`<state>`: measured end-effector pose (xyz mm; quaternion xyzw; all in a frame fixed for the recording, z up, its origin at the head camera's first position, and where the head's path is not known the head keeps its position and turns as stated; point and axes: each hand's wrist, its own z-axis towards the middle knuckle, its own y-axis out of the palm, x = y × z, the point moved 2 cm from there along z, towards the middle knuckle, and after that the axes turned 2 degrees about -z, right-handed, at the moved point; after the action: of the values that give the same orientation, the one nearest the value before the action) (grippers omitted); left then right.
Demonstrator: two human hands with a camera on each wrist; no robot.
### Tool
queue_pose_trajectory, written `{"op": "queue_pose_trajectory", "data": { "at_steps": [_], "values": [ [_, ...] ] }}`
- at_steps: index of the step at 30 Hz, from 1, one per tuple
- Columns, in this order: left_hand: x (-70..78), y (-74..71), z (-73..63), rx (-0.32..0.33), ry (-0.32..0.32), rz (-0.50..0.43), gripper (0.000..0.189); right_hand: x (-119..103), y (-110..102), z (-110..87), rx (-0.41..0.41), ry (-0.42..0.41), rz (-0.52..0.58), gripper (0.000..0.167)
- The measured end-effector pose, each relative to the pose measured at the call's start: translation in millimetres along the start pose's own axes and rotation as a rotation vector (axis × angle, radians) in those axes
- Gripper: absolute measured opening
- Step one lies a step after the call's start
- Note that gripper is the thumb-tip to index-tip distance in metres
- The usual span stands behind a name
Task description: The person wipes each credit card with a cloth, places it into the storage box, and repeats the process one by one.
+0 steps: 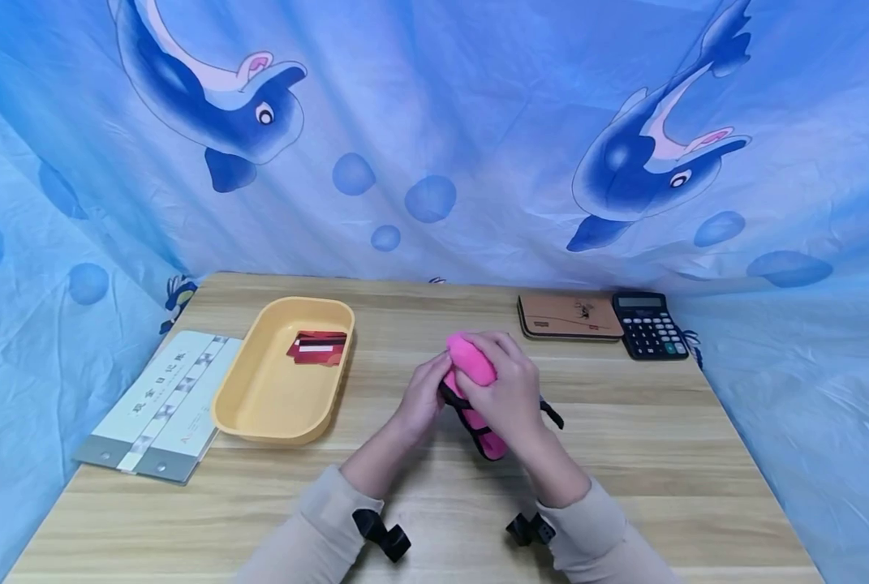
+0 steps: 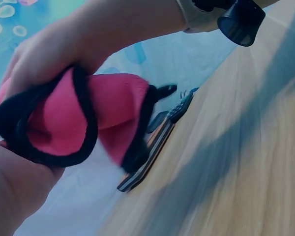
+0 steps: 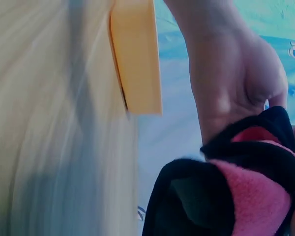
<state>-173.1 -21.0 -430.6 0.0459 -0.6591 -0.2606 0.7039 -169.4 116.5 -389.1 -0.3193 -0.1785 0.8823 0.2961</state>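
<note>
Both hands hold a pink fuzzy cloth item [image 1: 471,359] with black edging, bunched and folded over on itself, above the middle of the table. My left hand [image 1: 421,397] grips its left side; my right hand [image 1: 509,391] curls over its top and right side. A lower flap and a short black strap end [image 1: 551,412] hang out below the right hand. In the left wrist view the black binding loops around a pink fold [image 2: 56,129]. Dark inner lining [image 3: 196,201] shows in the right wrist view. Some fingertips are hidden by the cloth.
A yellow plastic basin [image 1: 259,422] with red cards [image 1: 320,349] in it stands to the left, beside grey-white account books [image 1: 164,397]. At the back right lie a brown zip wallet [image 1: 565,316] and a black calculator [image 1: 649,326]. A dolphin-printed curtain [image 1: 478,105] surrounds the table.
</note>
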Motion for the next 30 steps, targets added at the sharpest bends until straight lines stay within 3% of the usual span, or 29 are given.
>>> {"op": "queue_pose_trajectory", "data": {
  "at_steps": [7,13,19,23,27,30],
  "values": [
    [3.3,-11.0,2.9,0.023,0.059,0.083,0.035,18,-14,1.6,0.048,0.030,-0.061,0.042],
    [8.1,-24.9,3.7,0.062,0.061,0.077,0.038,38,-25,0.0,0.061,0.103,-0.113,0.042],
    [12.9,-36.9,5.8,0.150,0.092,0.101,0.050,50,-34,-4.5,0.060,0.158,-0.080,0.043],
    [16.0,-39.5,6.0,0.135,0.101,0.162,0.038,52,-40,-5.5,0.056,0.186,-0.045,0.043],
    [17.4,-40.6,7.6,0.119,0.090,0.223,0.044,51,-43,-3.4,0.050,0.219,-0.013,0.042],
    [16.1,-41.5,11.8,0.139,0.063,0.214,0.039,49,-44,-1.1,0.046,0.227,0.006,0.042]
  ]
}}
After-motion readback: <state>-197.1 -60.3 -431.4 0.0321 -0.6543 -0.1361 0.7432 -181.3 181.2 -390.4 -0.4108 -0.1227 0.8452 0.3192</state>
